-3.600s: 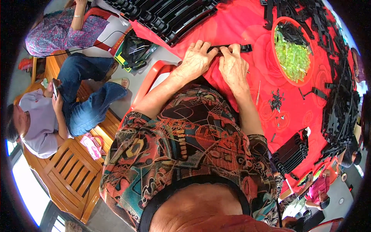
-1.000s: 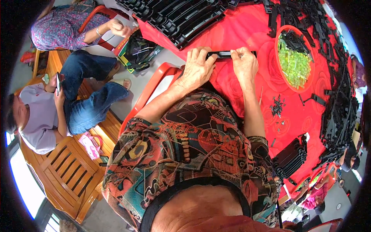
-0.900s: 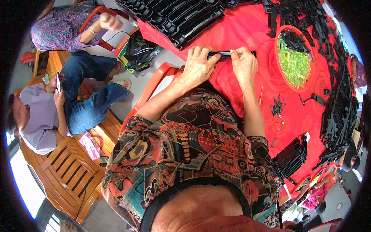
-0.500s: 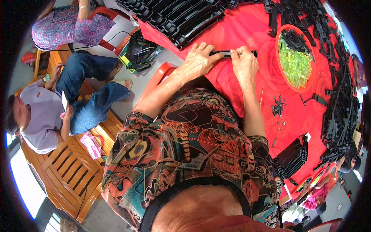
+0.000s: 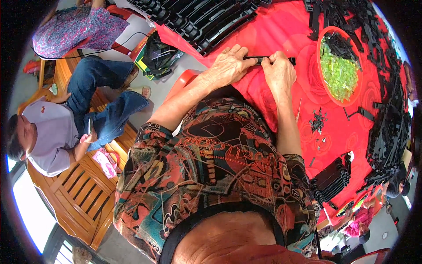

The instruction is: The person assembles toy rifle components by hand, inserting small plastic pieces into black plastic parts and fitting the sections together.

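Both hands meet over the red tablecloth (image 5: 303, 26) with a slim black plastic strip (image 5: 292, 60) between them. My left hand (image 5: 227, 67) closes its thumb and fingers on the strip's left part. Thumb and bent fingers of my right hand (image 5: 280, 74) pinch it further right, and its end sticks out past the knuckles. The fingers hide much of the strip, so its detail cannot be made out. Right of my right hand stands an orange-red basket (image 5: 319, 61) holding yellow-green translucent pieces (image 5: 338, 75) and some black parts.
Long black assemblies (image 5: 198, 22) lie in rows at the far left. A heap of black parts (image 5: 387, 136) runs along the right. Nearer lie tiny dark pieces (image 5: 317, 121), a thin rod (image 5: 299, 110) and stacked black parts (image 5: 332, 180). A seated person (image 5: 52, 132) is at the left.
Both hands stay on the strip with slight finger shifts; my right fingers are more curled. The seated person's hand with a phone has lowered. The view has shifted a little.
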### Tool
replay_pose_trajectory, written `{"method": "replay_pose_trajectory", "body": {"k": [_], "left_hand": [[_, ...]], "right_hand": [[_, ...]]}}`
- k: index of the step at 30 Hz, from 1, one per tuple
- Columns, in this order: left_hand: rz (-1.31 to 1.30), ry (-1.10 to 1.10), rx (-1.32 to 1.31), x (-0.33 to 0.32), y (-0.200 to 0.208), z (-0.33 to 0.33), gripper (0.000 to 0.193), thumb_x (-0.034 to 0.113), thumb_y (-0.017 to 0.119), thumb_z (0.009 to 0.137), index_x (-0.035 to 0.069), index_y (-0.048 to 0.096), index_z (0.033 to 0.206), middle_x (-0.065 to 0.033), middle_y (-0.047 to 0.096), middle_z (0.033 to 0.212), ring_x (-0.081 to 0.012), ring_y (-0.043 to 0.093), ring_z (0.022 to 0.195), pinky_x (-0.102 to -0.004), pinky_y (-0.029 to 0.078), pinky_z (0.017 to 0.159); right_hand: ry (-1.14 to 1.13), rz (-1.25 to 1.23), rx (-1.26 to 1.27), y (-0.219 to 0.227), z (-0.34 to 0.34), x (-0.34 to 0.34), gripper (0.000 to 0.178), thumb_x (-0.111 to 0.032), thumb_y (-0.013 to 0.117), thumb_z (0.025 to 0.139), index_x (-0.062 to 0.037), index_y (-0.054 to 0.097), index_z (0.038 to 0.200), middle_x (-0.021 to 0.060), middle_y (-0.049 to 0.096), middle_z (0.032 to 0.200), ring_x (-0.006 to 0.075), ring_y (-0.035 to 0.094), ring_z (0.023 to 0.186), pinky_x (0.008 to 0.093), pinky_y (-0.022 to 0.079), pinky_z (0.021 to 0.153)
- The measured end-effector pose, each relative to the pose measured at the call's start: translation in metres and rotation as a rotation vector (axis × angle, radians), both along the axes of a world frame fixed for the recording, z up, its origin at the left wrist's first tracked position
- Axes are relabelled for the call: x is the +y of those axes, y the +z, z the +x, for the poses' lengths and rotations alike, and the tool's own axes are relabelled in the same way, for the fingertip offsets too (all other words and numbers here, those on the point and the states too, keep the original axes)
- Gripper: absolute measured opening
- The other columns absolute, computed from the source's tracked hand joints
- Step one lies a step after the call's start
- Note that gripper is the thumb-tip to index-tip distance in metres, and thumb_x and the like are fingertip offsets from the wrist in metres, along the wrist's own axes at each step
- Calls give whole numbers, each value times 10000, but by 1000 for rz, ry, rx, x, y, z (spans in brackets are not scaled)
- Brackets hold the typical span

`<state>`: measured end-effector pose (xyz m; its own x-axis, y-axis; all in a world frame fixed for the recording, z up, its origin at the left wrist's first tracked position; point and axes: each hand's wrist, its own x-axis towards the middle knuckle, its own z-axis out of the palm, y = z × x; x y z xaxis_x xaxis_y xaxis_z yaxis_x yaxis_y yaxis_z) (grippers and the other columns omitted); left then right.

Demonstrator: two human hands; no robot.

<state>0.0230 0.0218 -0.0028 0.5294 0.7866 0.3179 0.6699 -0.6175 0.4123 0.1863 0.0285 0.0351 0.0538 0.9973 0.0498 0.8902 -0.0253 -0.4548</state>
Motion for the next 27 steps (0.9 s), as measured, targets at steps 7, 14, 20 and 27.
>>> {"method": "replay_pose_trajectory", "body": {"k": [7,14,20,27], "left_hand": [[-12,-30,-16,4,0,1,325,126,623,698,132,625,1022,-104,510,882,-279,518,875,-388,468,729],[9,-43,-43,4,1,-2,326,108,638,685,123,622,1010,-96,526,878,-281,531,840,-391,473,718],[95,41,-19,-2,-4,3,286,126,639,693,130,621,978,-84,530,879,-264,533,820,-386,469,673],[83,71,40,-4,-5,5,214,166,587,748,128,616,957,-100,525,884,-273,533,858,-427,460,692]], "right_hand": [[7,-48,-97,2,-3,3,248,-252,629,750,-14,566,778,194,623,772,378,619,708,488,484,620],[28,2,-59,1,0,2,229,-231,628,760,-13,561,779,179,615,747,368,618,730,470,482,628],[12,160,318,-10,15,4,225,-227,648,772,-4,609,769,179,607,688,329,626,678,438,472,605],[-198,215,1225,4,41,7,217,-193,513,919,-12,612,849,-59,371,532,12,258,386,196,180,344]]}}
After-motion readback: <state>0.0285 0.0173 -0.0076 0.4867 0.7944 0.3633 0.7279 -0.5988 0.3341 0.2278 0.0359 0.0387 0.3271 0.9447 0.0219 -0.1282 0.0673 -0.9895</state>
